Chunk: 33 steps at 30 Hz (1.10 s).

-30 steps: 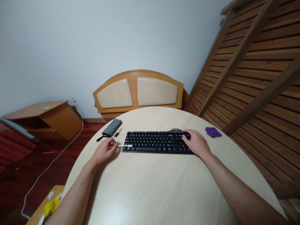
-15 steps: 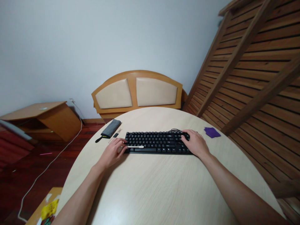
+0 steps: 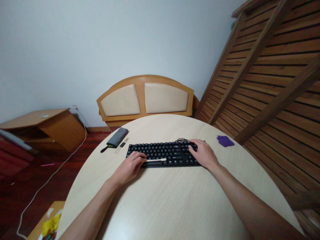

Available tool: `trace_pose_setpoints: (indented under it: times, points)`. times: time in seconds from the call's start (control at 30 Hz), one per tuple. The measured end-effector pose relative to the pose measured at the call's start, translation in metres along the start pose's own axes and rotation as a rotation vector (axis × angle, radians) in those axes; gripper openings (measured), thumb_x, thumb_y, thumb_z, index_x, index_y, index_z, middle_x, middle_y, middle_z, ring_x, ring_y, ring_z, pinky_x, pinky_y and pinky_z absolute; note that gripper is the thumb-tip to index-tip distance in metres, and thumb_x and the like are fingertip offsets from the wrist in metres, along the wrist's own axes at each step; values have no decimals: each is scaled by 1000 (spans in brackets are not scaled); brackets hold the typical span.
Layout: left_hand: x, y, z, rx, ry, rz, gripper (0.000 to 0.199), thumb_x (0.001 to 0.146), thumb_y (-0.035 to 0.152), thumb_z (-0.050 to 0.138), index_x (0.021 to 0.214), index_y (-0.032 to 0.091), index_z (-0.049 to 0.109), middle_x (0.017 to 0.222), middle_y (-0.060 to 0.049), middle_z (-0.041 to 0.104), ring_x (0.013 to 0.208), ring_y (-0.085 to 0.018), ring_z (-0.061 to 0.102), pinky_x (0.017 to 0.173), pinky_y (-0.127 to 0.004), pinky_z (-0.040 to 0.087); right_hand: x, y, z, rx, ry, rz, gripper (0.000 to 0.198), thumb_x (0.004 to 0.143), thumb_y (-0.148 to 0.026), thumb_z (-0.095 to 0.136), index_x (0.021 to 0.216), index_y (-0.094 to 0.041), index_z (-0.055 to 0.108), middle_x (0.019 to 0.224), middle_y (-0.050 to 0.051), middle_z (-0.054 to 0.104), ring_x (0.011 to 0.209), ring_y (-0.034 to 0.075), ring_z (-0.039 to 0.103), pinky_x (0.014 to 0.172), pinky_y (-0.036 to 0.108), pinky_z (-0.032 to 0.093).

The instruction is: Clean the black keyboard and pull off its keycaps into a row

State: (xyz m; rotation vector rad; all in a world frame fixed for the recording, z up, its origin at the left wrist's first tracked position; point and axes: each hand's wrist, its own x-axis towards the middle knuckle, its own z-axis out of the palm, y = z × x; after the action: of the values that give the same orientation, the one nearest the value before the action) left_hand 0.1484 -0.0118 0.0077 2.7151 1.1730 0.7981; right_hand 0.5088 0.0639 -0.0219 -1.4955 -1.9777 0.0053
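A black keyboard (image 3: 160, 151) lies on the round pale table (image 3: 165, 200). My left hand (image 3: 131, 166) is over its front left part, fingers closed on a thin white stick (image 3: 156, 160) shaped like a toothbrush. The stick's thicker end points right, over the space-bar row. At the keyboard's right end, my right hand (image 3: 203, 153) grips it, with the thumb over the keys and the other fingers toward the far edge. A coiled black cable (image 3: 181, 140) sits behind the keyboard, next to that hand.
Left of the keyboard lie a grey pouch (image 3: 118, 137) with a black strap and a small black item (image 3: 122, 144) with thin sticks. A purple cloth (image 3: 225, 141) is on the right. Beyond stand a headboard (image 3: 142, 80) and wooden slats (image 3: 262, 100).
My left hand and the white stick have moved right and slightly nearer along the front keys. The keyboard has shifted a little left and nearer, together with my right hand.
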Motion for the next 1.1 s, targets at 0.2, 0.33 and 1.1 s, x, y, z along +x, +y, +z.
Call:
trace_pose_setpoints:
  times: [0.2, 0.33, 1.1]
  points:
    - [4, 8, 5, 22, -19, 37, 22, 97, 12, 46, 108, 18, 64, 110, -10, 66, 96, -19, 59, 82, -35, 53, -1, -6, 2, 32, -1, -26, 25, 90, -29, 51, 109, -21, 65, 112, 6, 69, 105, 25, 61, 93, 40, 45]
    - [8, 15, 7, 38, -55, 61, 24, 98, 13, 46, 112, 18, 65, 112, -10, 66, 98, -20, 59, 84, -37, 54, -2, -13, 2, 44, -11, -39, 25, 90, -29, 51, 109, -20, 64, 112, 6, 69, 105, 24, 61, 92, 40, 45]
    - [16, 31, 20, 75, -89, 92, 32, 95, 9, 47, 122, 18, 63, 113, -10, 67, 100, -21, 59, 84, -38, 56, -5, -22, 0, 26, -28, -27, 21, 90, -28, 52, 107, -23, 64, 110, 3, 69, 103, 23, 61, 90, 39, 44]
